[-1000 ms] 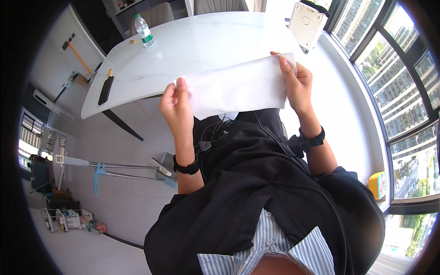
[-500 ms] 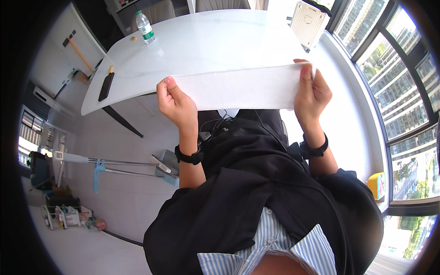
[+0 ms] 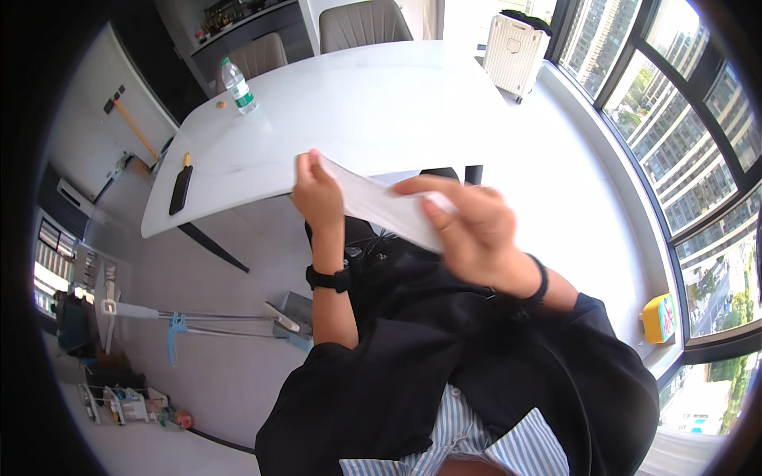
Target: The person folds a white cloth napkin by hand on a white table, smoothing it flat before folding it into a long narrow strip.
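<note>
A folded white sheet (image 3: 373,198), soft like tissue or thin cloth, is held up in front of my lap at the table's near edge. My left hand (image 3: 317,193) pinches its left end, thumb and fingers pressed together at the top corner. My right hand (image 3: 476,230) has its other end between thumb and fingers and is somewhat smeared by motion. Between the hands the strip slants down to the right. Black bands circle both wrists.
On the white table (image 3: 349,103) stand a water bottle (image 3: 238,86) with a green cap and, at the left edge, a black flat object (image 3: 181,189) with a yellow end. Chairs (image 3: 365,26) and a cream suitcase (image 3: 514,54) are beyond. A mop bucket (image 3: 295,317) is on the floor at left.
My right hand has come inward and down toward my left, bringing the sheet's right end with it. The sheet was stretched wide and level; now it looks shorter and tilted. My view has shifted slightly.
</note>
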Motion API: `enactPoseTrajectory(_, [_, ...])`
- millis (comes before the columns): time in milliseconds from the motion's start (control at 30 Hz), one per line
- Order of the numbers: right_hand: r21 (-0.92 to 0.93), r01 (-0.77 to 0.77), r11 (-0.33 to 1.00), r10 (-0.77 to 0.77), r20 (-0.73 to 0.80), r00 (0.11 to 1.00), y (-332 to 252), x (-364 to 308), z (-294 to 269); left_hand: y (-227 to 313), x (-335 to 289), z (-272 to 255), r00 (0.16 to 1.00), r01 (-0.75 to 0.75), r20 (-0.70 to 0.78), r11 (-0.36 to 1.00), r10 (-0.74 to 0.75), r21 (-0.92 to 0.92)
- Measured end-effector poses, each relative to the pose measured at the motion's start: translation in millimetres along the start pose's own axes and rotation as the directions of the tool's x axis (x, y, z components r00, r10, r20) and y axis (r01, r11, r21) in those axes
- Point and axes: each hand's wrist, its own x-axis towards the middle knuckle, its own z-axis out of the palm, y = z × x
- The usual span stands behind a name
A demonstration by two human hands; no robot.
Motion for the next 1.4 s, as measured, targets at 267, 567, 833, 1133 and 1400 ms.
enactPoseTrajectory(267, [0.463,-0.352,0.813,0.294,0.195,0.936,7,49,73,59,-69,26,0.812,-0.250,0.535,0.967,0.234,-0.044])
enactPoseTrajectory(567, [0.521,-0.840,0.153,0.594,0.630,0.500,109,68,3,26,-111,21,0.167,0.564,0.811,0.620,0.561,-0.545])
enactPoseTrajectory(833, [0.471,-0.828,0.303,0.119,0.844,0.523,121,14,16,35,-91,-18,0.426,0.202,0.683,0.673,0.593,-0.711])
enactPoseTrajectory(1133, [0.564,-0.785,0.256,0.128,0.785,0.606,129,-18,9,61,-30,-47,0.590,0.693,0.694,0.183,0.412,-0.697])
enactPoseTrajectory(1400, [0.272,-0.857,0.438,0.573,0.650,0.500,104,3,8,45,-20,-39,0.851,0.448,0.480,0.181,0.215,-0.876])
